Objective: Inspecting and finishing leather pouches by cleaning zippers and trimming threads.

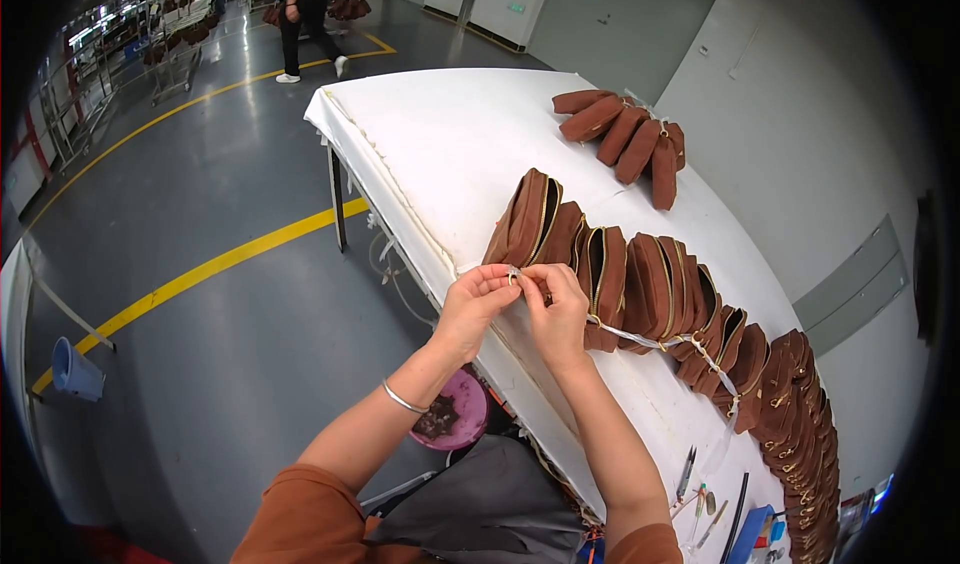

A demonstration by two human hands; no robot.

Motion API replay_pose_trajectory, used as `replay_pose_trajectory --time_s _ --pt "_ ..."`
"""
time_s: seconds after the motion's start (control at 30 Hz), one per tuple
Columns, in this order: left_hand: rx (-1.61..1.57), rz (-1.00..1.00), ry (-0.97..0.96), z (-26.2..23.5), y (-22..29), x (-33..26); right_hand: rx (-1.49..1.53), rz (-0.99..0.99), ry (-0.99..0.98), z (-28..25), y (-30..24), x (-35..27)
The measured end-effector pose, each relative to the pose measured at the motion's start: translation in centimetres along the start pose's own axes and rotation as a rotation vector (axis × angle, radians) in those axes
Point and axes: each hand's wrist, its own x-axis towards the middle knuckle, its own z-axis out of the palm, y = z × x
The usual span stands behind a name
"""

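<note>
My left hand (470,312) and my right hand (560,314) meet over the near edge of the white table (440,129). Both are closed, fingertips pinching a small shiny piece (513,275) with a yellowish edge, too small to make out its kind. Just beyond my fingers stands a brown zippered pouch (528,219), partly unzipped. A row of similar pouches (665,289) curves off to the right, several with open gold zippers. A clear plastic strip (700,346) runs from beside my right hand along the pouches' gold rings.
Another bunch of brown pouches (635,144) lies at the table's far side. Tools and a blue box (750,534) sit near right. Below the table edge is a pink basin (462,414). A blue bucket (77,371) stands left; a person (308,19) walks beyond the table.
</note>
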Motion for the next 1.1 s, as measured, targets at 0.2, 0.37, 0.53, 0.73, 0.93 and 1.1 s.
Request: replay_pose_trajectory --time_s 0.2,0.37,0.53,0.73,0.93,1.1 --pt "-0.099 -0.035 0.022 0.0 -0.2 -0.5 -0.246 -0.222 -0.031 -0.5 -0.5 -0.6" --pt "-0.191 -0.041 0.000 -0.1 -0.4 -0.6 -0.362 -0.277 -0.095 -1.1 -0.7 -0.8" --pt "-0.292 -0.098 0.010 -1.0 -2.0 -0.3 -0.357 -0.205 -0.298 -1.7 -1.6 -0.6" --pt "-0.532 -0.267 0.140 -0.9 -3.4 0.2 -0.357 -0.077 -0.342 -0.9 -1.9 0.0" --pt "-0.529 -0.412 0.120 0.3 -2.9 0.1 -0.330 -0.102 -0.260 -1.3 -0.9 -0.5" --pt "-0.347 -0.311 0.155 -0.8 -2.6 1.0 -0.261 -0.119 -0.181 -0.8 -0.7 -0.8"
